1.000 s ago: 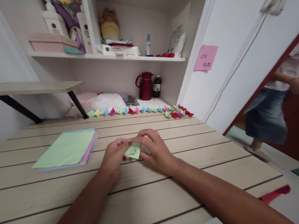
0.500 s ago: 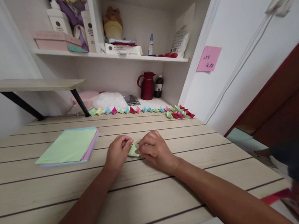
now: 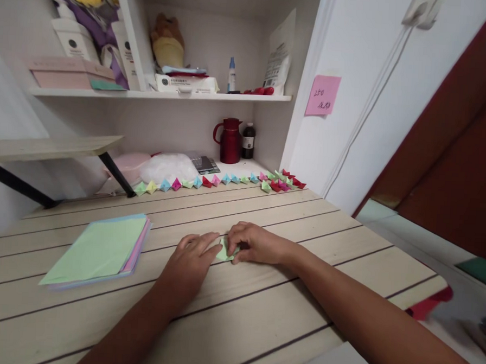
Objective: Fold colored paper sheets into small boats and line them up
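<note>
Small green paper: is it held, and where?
The right hand holds the small green paper by its right side. The left hand is at its left edge; whether it grips is unclear.

Your thermos jug [image 3: 231, 143] is deep red; just right of it, the bottle [image 3: 248, 144] is near-black with a whitish label. In front of the jug, your folded paper [image 3: 223, 251] is pale green. To the jug's front left, your paper stack [image 3: 96, 250] shows light green on top, pink and bluish edges beneath. The paper boats [image 3: 206, 182] before the jug mix green, yellow, blue, magenta, red and pink. Your tabletop [image 3: 260, 318] is beige with dark stripes.
</note>
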`<move>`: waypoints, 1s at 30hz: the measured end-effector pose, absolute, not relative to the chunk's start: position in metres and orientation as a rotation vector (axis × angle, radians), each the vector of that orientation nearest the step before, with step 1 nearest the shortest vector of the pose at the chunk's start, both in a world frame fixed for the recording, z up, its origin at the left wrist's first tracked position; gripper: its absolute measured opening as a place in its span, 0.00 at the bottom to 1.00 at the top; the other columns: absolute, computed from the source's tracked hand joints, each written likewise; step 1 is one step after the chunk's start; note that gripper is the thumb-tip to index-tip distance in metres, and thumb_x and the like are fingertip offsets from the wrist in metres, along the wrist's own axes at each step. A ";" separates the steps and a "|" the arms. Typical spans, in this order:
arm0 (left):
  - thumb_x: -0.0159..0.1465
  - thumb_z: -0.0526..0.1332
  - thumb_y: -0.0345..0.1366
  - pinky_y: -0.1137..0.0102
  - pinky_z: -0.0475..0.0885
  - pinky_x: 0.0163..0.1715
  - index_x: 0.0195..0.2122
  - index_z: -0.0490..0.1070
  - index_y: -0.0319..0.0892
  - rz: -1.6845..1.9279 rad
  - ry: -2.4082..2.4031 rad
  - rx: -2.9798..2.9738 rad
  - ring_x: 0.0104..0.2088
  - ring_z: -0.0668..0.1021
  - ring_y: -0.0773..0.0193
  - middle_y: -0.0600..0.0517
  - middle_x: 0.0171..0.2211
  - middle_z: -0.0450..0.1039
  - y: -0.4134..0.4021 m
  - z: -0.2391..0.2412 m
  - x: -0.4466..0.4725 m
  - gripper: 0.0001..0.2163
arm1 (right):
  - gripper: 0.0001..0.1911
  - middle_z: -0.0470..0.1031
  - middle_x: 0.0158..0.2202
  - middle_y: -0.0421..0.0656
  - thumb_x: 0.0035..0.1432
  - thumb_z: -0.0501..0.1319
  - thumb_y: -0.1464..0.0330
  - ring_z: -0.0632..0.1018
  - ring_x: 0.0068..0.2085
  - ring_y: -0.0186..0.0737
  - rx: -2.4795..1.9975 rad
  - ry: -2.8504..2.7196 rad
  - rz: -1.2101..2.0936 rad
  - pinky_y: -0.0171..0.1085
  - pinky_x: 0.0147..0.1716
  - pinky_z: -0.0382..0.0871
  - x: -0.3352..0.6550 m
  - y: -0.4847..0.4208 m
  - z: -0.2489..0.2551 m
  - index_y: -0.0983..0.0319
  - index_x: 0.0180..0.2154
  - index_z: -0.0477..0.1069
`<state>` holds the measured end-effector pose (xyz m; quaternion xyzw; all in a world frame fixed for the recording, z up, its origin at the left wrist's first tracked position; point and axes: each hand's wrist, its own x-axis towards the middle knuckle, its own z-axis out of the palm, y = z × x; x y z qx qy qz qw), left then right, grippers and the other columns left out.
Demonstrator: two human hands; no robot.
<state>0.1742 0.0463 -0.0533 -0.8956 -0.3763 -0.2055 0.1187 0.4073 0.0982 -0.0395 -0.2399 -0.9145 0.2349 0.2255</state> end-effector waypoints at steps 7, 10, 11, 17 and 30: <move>0.66 0.53 0.29 0.58 0.61 0.53 0.56 0.67 0.51 -0.468 -1.029 -2.774 0.57 0.71 0.58 0.51 0.56 0.72 0.051 -0.059 0.167 0.19 | 0.11 0.74 0.41 0.43 0.52 0.69 0.68 0.74 0.45 0.38 -0.669 -2.485 0.756 0.36 0.46 0.66 0.414 0.098 -0.035 0.60 0.40 0.77; 0.67 0.52 0.31 0.59 0.63 0.50 0.56 0.68 0.50 -0.433 -1.102 -2.790 0.58 0.71 0.58 0.51 0.57 0.70 0.049 -0.057 0.167 0.18 | 0.16 0.73 0.45 0.43 0.51 0.69 0.69 0.74 0.46 0.38 -0.693 -2.453 0.783 0.35 0.46 0.67 0.419 0.098 -0.031 0.59 0.44 0.76; 0.67 0.52 0.31 0.60 0.64 0.49 0.55 0.69 0.50 -0.420 -1.134 -2.793 0.58 0.71 0.58 0.51 0.57 0.71 0.048 -0.055 0.169 0.17 | 0.16 0.73 0.45 0.43 0.51 0.69 0.69 0.74 0.45 0.38 -0.705 -2.445 0.786 0.35 0.45 0.67 0.421 0.098 -0.030 0.59 0.44 0.76; 0.67 0.53 0.33 0.58 0.66 0.50 0.52 0.72 0.48 -0.448 -1.229 -2.784 0.56 0.73 0.56 0.51 0.54 0.73 0.043 -0.049 0.178 0.15 | 0.09 0.76 0.39 0.44 0.55 0.66 0.68 0.76 0.41 0.38 -0.768 -2.405 0.755 0.35 0.42 0.68 0.419 0.098 -0.032 0.61 0.40 0.77; 0.65 0.57 0.34 0.59 0.70 0.45 0.42 0.75 0.44 -0.647 -1.248 -2.710 0.45 0.77 0.56 0.49 0.46 0.79 0.041 -0.055 0.182 0.09 | 0.01 0.77 0.40 0.43 0.54 0.67 0.71 0.75 0.43 0.39 -0.765 -2.401 0.464 0.39 0.48 0.64 0.406 0.092 -0.040 0.60 0.30 0.77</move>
